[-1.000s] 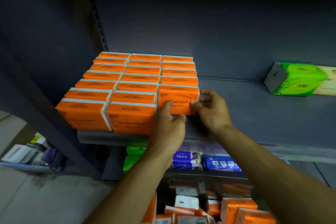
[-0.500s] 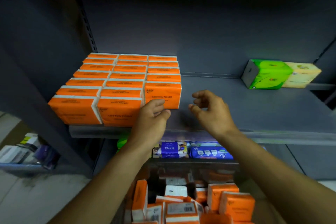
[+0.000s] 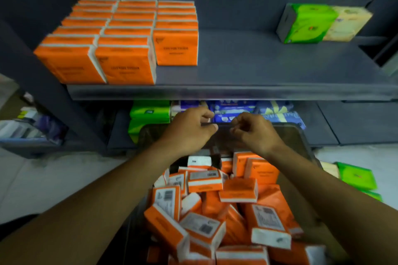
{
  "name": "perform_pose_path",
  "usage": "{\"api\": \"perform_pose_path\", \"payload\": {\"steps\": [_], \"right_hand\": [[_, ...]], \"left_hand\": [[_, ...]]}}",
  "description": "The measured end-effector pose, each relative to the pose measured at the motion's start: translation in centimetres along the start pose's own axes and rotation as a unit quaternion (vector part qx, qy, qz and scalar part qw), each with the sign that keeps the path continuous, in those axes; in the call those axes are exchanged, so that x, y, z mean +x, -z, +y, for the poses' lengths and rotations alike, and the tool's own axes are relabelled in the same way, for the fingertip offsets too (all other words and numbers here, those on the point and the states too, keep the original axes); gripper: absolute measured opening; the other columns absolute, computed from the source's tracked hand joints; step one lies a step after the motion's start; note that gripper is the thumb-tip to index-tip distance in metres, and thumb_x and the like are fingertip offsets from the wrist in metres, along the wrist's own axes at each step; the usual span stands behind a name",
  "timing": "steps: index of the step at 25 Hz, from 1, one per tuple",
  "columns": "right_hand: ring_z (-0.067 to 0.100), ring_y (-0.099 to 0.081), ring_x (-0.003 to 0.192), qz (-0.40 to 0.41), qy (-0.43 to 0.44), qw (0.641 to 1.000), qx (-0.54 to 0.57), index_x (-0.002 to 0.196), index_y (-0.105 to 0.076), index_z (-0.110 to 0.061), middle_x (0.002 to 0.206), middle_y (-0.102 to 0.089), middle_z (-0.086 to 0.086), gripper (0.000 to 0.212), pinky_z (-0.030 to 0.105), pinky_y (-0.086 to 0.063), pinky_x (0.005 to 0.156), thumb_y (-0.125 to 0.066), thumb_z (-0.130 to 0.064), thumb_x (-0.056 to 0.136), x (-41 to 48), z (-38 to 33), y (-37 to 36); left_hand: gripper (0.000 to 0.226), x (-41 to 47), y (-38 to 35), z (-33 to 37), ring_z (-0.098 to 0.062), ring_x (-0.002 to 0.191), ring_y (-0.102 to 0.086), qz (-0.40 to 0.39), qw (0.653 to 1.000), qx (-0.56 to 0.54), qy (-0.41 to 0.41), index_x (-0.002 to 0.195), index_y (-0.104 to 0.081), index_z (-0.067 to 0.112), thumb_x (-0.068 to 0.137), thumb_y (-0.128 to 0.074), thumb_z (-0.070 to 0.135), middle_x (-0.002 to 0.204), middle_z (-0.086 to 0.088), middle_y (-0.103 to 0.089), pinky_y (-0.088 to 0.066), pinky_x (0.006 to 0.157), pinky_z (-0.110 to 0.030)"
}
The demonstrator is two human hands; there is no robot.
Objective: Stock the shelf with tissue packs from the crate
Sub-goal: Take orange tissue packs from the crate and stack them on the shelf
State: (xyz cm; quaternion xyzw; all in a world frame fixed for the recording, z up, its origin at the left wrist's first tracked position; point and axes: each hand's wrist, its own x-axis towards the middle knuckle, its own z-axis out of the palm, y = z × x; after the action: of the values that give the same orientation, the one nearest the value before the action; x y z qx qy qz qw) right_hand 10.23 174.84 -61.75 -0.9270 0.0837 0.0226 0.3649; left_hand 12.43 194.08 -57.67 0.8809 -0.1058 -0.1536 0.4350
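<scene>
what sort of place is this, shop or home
Probably a shop: a metal shelf with neat rows of identical orange tissue packs, blue packaged goods below it, and a crate of loose packs.

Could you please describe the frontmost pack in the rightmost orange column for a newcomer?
On the grey shelf, a block of orange packs fills the left end. The wanted pack fronts the right column, set back from the front pack on its left, bare shelf on its right.

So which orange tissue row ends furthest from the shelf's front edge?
The right row: its front pack sits back, while the left row and middle row reach the shelf lip.
</scene>
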Motion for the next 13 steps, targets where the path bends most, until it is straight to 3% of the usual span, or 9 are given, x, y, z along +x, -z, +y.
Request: {"api": "perform_pose_path", "payload": {"steps": [4,7,10,13], "right_hand": [[0.02,-0.069,0.098,-0.05,-0.054,0.993,-0.087,0.097,-0.073,-0.02,0.096,-0.075,0.002,0.015,0.027,-0.048,0.084,-0.068,-0.017,0.084,-1.8,4.5,-0.8],[0.033,-0.064,0.108,-0.071,-0.082,0.981,-0.159,0.104,-0.072,-0.014,0.107,-0.073,0.011,0.024,0.031,-0.046,0.085,-0.062,-0.011,0.083,-1.8,8.1,-0.9],[0.039,-0.063,0.11,-0.109,-0.104,0.97,-0.191,0.118,-0.067,-0.011,0.117,-0.068,0.017,0.032,0.039,-0.049,0.093,-0.059,-0.013,0.087,-1.3,11.3,-1.2],[0.039,-0.06,0.114,-0.133,-0.128,0.959,-0.213,0.134,-0.055,-0.013,0.126,-0.064,0.018,0.045,0.039,-0.045,0.098,-0.063,-0.019,0.09,-0.7,13.8,-1.9]], "left_hand": [[0.04,-1.0,-2.6,-0.7,-0.015,0.119,-0.059,-0.072,0.994,0.077,0.004,0.128,-0.061,0.021,0.09,-0.068,0.031,0.128,0.0,-0.064,-0.047,0.102,-0.033],[0.044,-1.1,-3.6,-0.7,-0.014,0.122,-0.056,-0.109,0.989,0.1,-0.002,0.133,-0.056,0.025,0.091,-0.066,0.034,0.134,0.003,-0.059,-0.046,0.098,-0.029],[0.045,-0.3,-4.1,-0.6,-0.012,0.122,-0.054,-0.131,0.985,0.113,-0.01,0.136,-0.053,0.025,0.093,-0.064,0.035,0.137,0.004,-0.056,-0.039,0.089,-0.022],[0.045,0.8,-4.2,-0.6,-0.012,0.124,-0.052,-0.137,0.985,0.102,-0.001,0.136,-0.053,0.025,0.093,-0.064,0.034,0.139,0.005,-0.054,-0.038,0.09,-0.022]]}}
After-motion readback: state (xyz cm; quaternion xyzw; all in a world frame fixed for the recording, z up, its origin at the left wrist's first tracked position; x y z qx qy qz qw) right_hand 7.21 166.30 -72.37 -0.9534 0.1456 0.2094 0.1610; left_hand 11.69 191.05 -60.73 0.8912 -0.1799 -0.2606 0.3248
